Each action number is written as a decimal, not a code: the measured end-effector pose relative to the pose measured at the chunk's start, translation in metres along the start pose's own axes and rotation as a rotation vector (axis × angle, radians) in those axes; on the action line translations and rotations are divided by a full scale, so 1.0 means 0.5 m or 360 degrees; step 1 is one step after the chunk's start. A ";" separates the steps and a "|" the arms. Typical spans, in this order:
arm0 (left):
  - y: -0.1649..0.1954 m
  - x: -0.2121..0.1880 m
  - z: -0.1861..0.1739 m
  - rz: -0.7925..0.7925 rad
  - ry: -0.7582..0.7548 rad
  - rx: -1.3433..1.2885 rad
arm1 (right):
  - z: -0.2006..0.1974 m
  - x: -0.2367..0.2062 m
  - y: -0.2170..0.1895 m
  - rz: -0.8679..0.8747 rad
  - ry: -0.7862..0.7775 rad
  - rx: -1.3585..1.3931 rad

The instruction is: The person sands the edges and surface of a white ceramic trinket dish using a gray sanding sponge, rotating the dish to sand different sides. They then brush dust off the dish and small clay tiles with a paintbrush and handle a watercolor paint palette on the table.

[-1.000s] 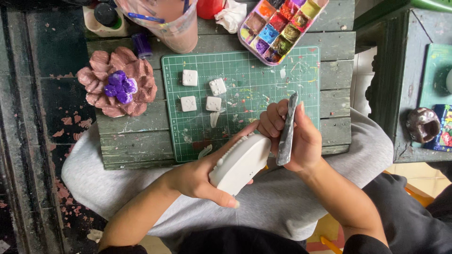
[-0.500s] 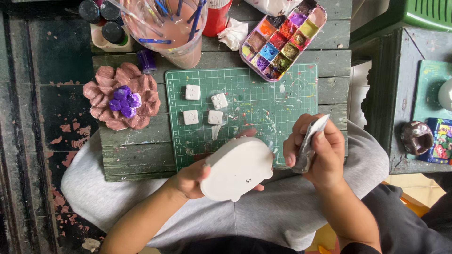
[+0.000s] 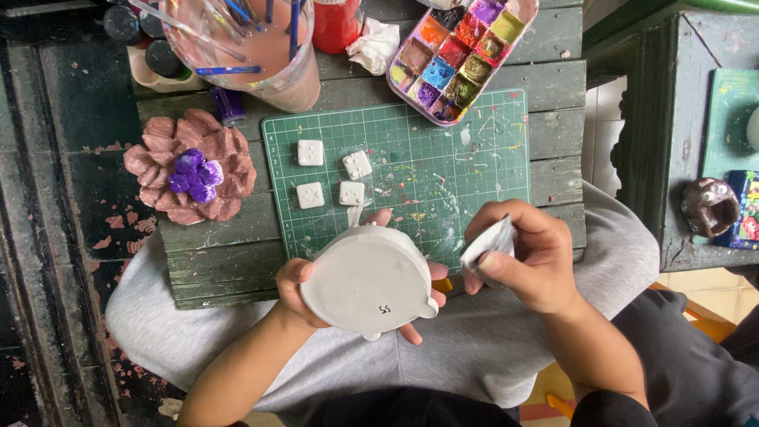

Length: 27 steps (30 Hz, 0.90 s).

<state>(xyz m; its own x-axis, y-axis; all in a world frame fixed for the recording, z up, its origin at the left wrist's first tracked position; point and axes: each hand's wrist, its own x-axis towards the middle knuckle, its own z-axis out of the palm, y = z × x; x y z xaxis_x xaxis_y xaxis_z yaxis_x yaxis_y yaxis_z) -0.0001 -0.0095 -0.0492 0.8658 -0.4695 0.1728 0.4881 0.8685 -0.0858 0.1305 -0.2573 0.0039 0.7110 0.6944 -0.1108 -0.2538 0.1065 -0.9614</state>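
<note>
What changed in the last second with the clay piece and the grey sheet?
The right hand pulled the grey sheet off the clay piece and away to the right. The left hand turned the piece flat side up. Both grips held; the four tiles stayed on the mat.

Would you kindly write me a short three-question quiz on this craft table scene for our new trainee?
1. True or false: the left hand holds the round white clay piece.
2. How many small white square tiles lie on the green cutting mat?
3. The flower-shaped clay piece has a centre painted: A red, B purple, C yellow?

Key: 1 true; 2 four; 3 B.
</note>
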 end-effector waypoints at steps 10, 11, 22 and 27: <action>0.005 0.000 0.011 0.0077 0.0200 -0.0130 | 0.009 0.010 -0.039 0.0011 -0.0152 -0.0381; 0.006 0.000 0.013 0.0075 0.0217 -0.0135 | 0.011 0.012 -0.041 -0.0061 -0.0180 -0.0487; 0.017 0.013 0.037 -0.0023 0.0386 0.0163 | 0.016 0.027 -0.082 -0.0115 -0.0262 -0.0957; 0.023 0.012 0.043 -0.0117 0.0460 0.0147 | 0.028 0.035 -0.088 -0.0059 -0.0477 -0.1014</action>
<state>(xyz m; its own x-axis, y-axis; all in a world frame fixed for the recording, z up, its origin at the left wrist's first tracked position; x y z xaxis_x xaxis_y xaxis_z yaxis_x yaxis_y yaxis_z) 0.0085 0.0010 -0.0281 0.8303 -0.5460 -0.1119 0.5502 0.8350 0.0084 0.1450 -0.2397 0.0477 0.4771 0.8744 -0.0887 0.2661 -0.2399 -0.9336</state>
